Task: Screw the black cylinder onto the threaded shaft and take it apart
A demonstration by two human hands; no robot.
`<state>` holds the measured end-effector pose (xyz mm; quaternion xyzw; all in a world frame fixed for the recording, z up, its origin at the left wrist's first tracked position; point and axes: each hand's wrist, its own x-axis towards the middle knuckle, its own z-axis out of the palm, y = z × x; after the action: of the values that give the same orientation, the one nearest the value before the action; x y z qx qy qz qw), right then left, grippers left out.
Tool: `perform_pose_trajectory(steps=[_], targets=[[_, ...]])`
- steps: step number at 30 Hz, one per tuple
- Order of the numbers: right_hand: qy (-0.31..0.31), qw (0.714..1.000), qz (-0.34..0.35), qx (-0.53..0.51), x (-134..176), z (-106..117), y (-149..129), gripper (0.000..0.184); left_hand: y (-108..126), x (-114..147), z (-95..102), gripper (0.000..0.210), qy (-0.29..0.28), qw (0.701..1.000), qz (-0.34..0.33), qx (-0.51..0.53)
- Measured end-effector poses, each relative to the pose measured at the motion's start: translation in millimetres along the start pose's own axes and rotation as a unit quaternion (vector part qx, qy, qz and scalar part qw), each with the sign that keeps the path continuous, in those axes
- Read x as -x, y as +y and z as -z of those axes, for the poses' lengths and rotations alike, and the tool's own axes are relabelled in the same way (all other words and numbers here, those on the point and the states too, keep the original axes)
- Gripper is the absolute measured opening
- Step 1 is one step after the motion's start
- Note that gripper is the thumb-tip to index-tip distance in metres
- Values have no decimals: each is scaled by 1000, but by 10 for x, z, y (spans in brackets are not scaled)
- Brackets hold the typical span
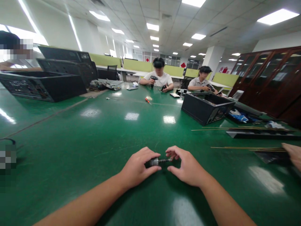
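In the head view, my left hand curls around a short dark cylinder with a grey collar and a thin ribbed shaft; its exact kind I cannot make out. The shaft points right. Close to its tip is my right hand, with thumb and fingers curved and apart, holding nothing I can see. Whether a fingertip touches the tip is unclear. My left palm hides the back of the cylinder. Both hands are low over the green table.
Black computer cases stand at the left and right. An orange screwdriver lies farther back. Thin rods and another person's hand are at the right. Two people across the table hold power drills.
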<state>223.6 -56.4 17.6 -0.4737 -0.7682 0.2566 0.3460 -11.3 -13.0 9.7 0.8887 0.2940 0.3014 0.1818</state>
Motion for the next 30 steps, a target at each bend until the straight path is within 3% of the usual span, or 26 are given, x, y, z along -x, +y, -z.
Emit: perform_pose_trajectory(steps=[8,17,23,30], targets=[[-4,999,20,49,-18,-83,-11,33,30,20,-99,55,21,997,45,59],[-22,997,54,51,-10,-96,-45,8,30,71,-93,50,19,997,38,58],[-17,997,54,51,4,-97,-70,15,46,74,-84,46,20,998,25,48],[-29,996,59,57,-5,-95,-74,11,39,78,-97,44,20,999,8,44]])
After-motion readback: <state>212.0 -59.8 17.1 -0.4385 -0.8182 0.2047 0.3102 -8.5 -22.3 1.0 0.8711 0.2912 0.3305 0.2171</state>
